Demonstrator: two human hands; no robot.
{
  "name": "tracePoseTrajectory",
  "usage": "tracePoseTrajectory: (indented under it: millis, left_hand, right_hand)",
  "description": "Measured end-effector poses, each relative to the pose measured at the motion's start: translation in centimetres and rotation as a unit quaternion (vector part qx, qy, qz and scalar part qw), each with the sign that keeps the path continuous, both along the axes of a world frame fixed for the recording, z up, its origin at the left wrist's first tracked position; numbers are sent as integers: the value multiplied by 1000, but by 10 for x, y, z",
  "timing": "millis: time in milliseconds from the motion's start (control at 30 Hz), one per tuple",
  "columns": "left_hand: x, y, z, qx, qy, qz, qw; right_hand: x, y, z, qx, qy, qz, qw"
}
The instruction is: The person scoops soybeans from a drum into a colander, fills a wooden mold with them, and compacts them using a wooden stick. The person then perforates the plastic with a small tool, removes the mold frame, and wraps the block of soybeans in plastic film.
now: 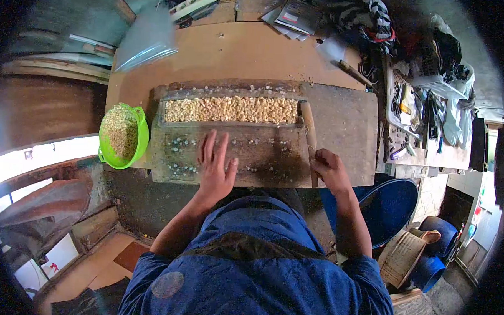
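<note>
A shallow rectangular mould [162, 111] on a dark wooden board [342, 122] is filled with pale, nut-like pieces [231, 109], spread in an even layer. My left hand [214, 167] is over the front part of the board, fingers stretched and apart, holding nothing. Whether it touches the wood I cannot tell. My right hand [330, 170] is closed around the near part of a wooden stick [308, 123]. The stick points away from me, its far end beside the mould's right end. Small whitish bits [258, 141] dot the board in rows.
A bright green basket [143, 134] with more pale pieces stands left of the board. Behind are a plastic sheet [150, 40], papers [293, 17] and a power strip [196, 3]. To the right are a tool tray [403, 104] and, lower, a blue barrel [391, 212].
</note>
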State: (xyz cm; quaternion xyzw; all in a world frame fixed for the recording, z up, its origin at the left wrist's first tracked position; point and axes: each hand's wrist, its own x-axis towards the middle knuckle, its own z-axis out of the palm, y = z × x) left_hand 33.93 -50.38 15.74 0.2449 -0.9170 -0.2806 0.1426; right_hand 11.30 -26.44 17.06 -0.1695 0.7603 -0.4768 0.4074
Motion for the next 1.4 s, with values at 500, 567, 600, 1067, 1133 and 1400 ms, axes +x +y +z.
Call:
tracePoseTrajectory:
  millis: [500, 567, 600, 1067, 1133, 1400]
  left_hand:
    - [-75, 35, 3, -87, -87, -119, 985]
    - [-81, 36, 3, -100, -109, -116, 982]
    - [-83, 36, 3, -97, -116, -101, 983]
    - [-80, 18, 2, -111, -115, -106, 981]
    - [-78, 15, 2, -106, -121, -103, 982]
    - [-65, 1, 2, -96, -95, -73, 988]
  right_hand:
    - [-17, 49, -27, 46, -41, -84, 995]
    - [-20, 46, -19, 57, -40, -74, 995]
    - [-20, 44, -16, 70, -37, -65, 995]
    - [-18, 47, -20, 81, 12, -47, 996]
    - [-15, 43, -15, 83, -8, -69, 994]
    - [-10, 40, -13, 100, 55, -82, 990]
